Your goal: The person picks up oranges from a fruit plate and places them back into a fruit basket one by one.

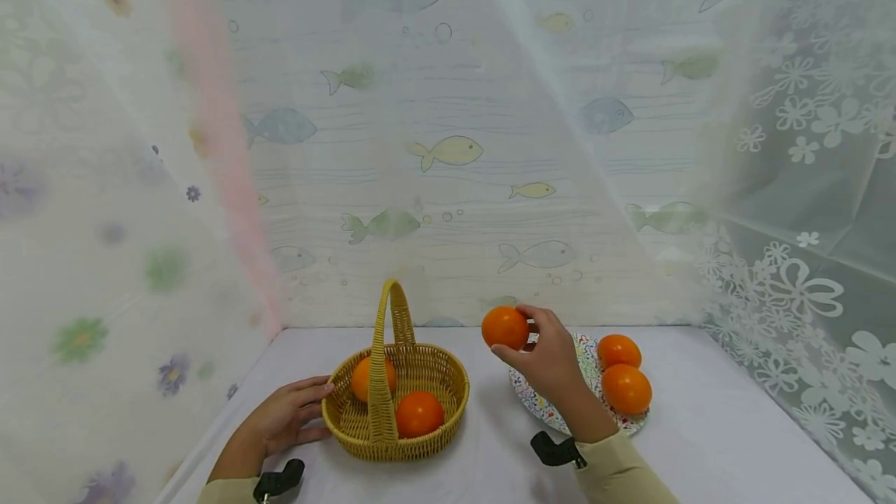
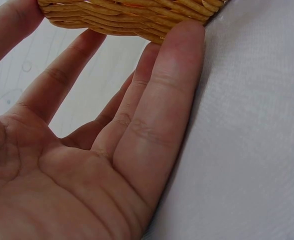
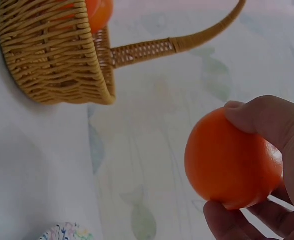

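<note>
My right hand (image 1: 551, 358) holds a smooth, round orange (image 1: 505, 328) between thumb and fingers, raised near the left edge of a colourful patterned plate (image 1: 539, 404). The right wrist view shows the thumb on one side of the orange (image 3: 232, 160) and fingertips on the other. My left hand (image 1: 287, 416) rests beside a yellow wicker basket (image 1: 392, 453), its fairly straight fingers touching the woven wall (image 2: 132, 20). Inside the basket lie two oranges, one at the back left (image 1: 361, 380) and a redder one at the front (image 1: 420, 414), partly behind the handle.
Two more oranges, a rear one (image 1: 619, 351) and a front one (image 1: 626, 390), sit at the plate's right side. The basket's tall arched handle (image 1: 381, 364) rises over its middle. A white cloth (image 1: 707, 426) covers the table; printed curtains (image 1: 448, 99) hang behind and at both sides.
</note>
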{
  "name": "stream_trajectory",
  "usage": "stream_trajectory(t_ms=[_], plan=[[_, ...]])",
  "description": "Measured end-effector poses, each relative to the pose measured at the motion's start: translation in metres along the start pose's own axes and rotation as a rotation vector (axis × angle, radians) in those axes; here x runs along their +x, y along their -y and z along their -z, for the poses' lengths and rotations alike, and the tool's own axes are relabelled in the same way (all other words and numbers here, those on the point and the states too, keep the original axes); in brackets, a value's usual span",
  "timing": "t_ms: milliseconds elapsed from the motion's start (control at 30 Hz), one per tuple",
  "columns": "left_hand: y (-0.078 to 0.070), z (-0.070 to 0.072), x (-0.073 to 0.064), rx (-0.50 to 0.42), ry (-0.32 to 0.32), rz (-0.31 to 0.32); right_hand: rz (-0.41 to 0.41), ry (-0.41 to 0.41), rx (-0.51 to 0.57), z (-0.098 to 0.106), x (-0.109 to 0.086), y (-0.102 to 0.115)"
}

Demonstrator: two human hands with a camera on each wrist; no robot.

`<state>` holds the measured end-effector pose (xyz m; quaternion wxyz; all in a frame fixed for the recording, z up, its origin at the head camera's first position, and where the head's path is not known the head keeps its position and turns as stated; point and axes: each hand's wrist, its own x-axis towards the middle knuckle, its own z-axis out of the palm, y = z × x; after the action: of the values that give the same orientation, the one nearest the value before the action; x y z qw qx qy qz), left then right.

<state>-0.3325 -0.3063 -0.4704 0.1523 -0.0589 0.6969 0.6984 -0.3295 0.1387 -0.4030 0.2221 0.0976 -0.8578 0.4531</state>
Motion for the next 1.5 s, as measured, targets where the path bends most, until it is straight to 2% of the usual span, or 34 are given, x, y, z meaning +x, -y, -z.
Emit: stream_trajectory(t_ms=[300,700,1100,1500], plan=[[0.001,0.001,0.0,-0.004,-0.015,0.004,-0.025,0.027,0.01,-0.006,-0.004,0.006],[0.002,0.001,0.001,-0.004,-0.019,0.011,0.013,0.061,0.025,-0.015,-0.009,0.012],[0.003,0.002,0.002,0.002,-0.012,0.002,0.142,0.111,-0.013,-0.028,-0.016,0.012],[0.002,0.0,0.0,0.008,-0.042,0.008,0.239,0.169,-0.033,-0.041,-0.023,0.012]])
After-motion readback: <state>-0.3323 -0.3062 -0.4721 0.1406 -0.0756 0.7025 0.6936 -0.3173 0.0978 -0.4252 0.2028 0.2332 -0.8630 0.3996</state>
